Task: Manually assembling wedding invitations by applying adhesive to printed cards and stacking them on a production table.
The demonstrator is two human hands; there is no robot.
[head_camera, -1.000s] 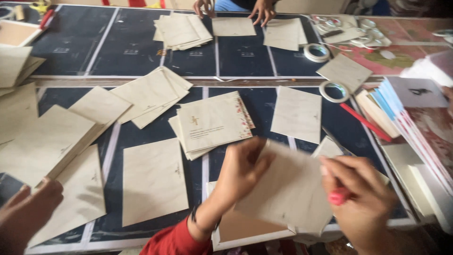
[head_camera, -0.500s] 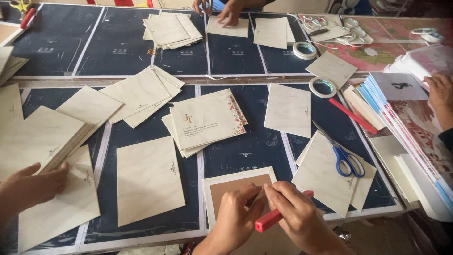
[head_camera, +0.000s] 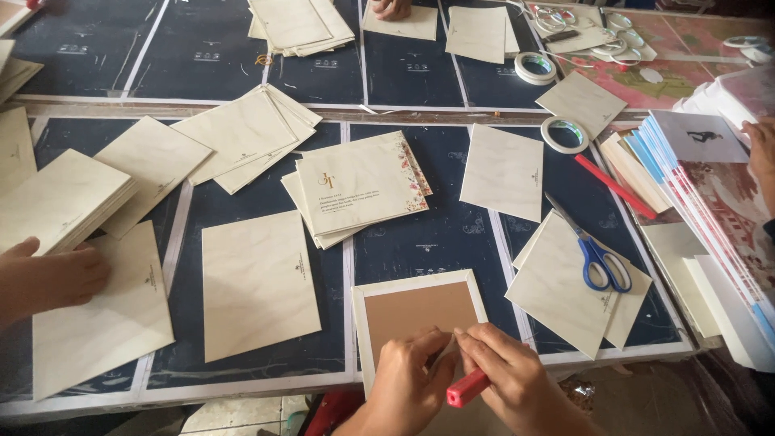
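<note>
At the bottom centre of the frame I had both hands on the brown card with its cream border [head_camera: 416, 311]. My left hand [head_camera: 404, 387] pinched its near edge and my right hand [head_camera: 508, 379] gripped a red cutter [head_camera: 468, 388]. The card looked light, thin and bendable, best held by its edges.

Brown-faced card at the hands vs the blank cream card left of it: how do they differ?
The brown-faced card shows a brown panel inside a pale border; the blank cream card is plain cream all over. The left hand and right hand cover the brown one's near edge; the cream one lies untouched. Both lie flat on the dark mat.
</note>
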